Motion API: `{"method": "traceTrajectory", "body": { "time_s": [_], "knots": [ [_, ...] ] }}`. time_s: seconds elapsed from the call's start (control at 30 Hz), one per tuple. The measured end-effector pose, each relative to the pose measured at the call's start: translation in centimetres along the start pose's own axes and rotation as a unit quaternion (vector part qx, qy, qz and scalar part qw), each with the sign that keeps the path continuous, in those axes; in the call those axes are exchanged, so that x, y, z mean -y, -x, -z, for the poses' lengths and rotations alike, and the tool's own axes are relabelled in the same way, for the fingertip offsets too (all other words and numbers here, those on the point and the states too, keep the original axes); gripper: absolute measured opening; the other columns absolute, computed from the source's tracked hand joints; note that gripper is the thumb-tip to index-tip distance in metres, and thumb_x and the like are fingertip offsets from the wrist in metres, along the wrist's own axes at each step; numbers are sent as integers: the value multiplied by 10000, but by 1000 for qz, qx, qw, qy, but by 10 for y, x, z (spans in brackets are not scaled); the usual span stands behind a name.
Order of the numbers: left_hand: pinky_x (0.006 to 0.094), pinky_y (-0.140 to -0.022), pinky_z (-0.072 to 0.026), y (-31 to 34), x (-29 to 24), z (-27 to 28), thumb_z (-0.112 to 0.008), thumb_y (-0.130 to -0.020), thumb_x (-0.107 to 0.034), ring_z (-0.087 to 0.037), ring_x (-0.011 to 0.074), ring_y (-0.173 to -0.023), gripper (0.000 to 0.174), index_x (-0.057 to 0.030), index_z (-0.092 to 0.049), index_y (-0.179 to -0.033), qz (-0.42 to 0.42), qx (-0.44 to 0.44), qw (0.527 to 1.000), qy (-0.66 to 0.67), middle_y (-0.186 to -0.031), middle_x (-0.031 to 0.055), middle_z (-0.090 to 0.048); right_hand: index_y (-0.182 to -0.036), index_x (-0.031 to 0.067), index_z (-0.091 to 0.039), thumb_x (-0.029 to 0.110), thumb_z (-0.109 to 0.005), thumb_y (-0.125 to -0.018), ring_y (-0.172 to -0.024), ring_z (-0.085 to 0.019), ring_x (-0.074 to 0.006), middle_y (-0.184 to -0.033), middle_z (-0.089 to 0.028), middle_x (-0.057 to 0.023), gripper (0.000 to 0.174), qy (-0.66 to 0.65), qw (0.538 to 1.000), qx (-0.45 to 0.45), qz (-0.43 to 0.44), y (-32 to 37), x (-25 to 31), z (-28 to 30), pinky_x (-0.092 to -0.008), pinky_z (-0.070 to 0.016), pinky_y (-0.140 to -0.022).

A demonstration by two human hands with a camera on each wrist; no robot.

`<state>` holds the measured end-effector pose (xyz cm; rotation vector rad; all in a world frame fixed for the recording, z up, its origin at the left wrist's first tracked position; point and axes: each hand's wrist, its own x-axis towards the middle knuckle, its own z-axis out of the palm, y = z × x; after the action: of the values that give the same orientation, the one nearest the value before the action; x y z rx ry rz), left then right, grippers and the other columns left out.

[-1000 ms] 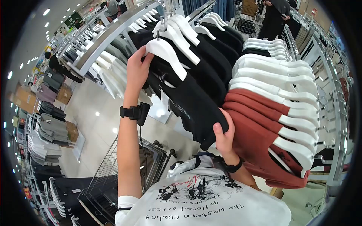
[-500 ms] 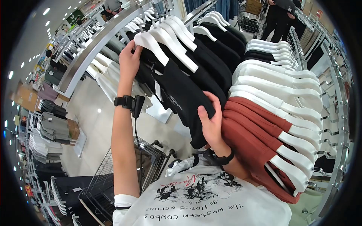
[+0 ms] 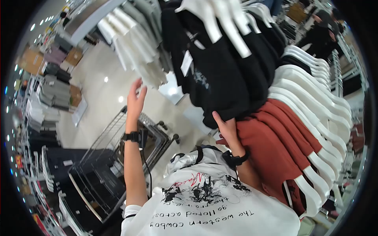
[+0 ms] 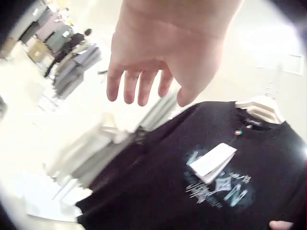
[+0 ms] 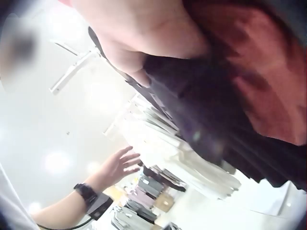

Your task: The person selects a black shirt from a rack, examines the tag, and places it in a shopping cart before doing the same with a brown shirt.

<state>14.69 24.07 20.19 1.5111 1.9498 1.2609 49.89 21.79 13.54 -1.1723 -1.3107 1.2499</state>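
A black T-shirt (image 3: pixel 220 78) with a pale print hangs from a white hanger (image 3: pixel 202 17), its front turned toward me. A white price tag (image 4: pixel 213 162) hangs over the print. My right hand (image 3: pixel 228 131) holds the shirt low down, thumb on the front and the other fingers hidden by the cloth; in the right wrist view dark fabric (image 5: pixel 187 100) runs from under the palm. My left hand (image 3: pixel 136 100) is in the air to the left of the shirt, fingers loosely extended and nothing in them.
Rust-red shirts (image 3: pixel 271 137) on white hangers crowd the right side, beside my right forearm. More black shirts (image 3: pixel 258 74) hang behind the front one. A wire cart (image 3: pixel 130 129) stands below my left arm. White and grey garments (image 3: pixel 134 43) hang beyond it.
My left hand has let go of the white hanger and come down, its fingers opening. The black T-shirt now faces me more. My right hand stays at its lower part.
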Motion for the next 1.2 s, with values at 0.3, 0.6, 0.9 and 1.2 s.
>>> {"method": "traceTrajectory", "body": {
  "time_s": [0.3,0.6,0.9,1.2],
  "knots": [
    [303,-830,-500,295,178,140,-600,-940,-214,-656,169,-926,337,37,-621,-1164,318,21,947,-36,-1015,116,-700,-1227,20,-593,428,-666,-814,-1012,-636,-366,-1092,-661,-221,585,378,752,534,-75,50,-72,-32,-423,-500,-856],
    [372,-859,-521,390,222,212,-628,-905,-268,-676,308,-1001,401,16,-616,-1188,383,95,914,-93,-1075,197,-693,-1168,27,-623,327,-691,-851,-956,-651,-345,-1035,-682,-184,441,173,858,484,2,78,-85,-257,-404,-515,-803],
    [367,-864,-503,388,270,280,-601,-922,-259,-657,292,-1016,393,22,-591,-1197,370,130,918,-59,-1097,194,-679,-1043,149,-730,687,-679,-657,-968,-661,-298,-974,-718,-108,664,482,558,651,179,126,-146,-361,-431,-494,-838],
    [403,-841,-502,341,376,268,-628,-888,-272,-653,343,-953,376,10,-618,-1135,357,124,926,15,-1016,198,-682,-935,169,-738,419,-691,-713,-861,-677,-330,-868,-713,-135,338,501,561,654,83,122,-134,-375,-464,-520,-775]
  ]
}}
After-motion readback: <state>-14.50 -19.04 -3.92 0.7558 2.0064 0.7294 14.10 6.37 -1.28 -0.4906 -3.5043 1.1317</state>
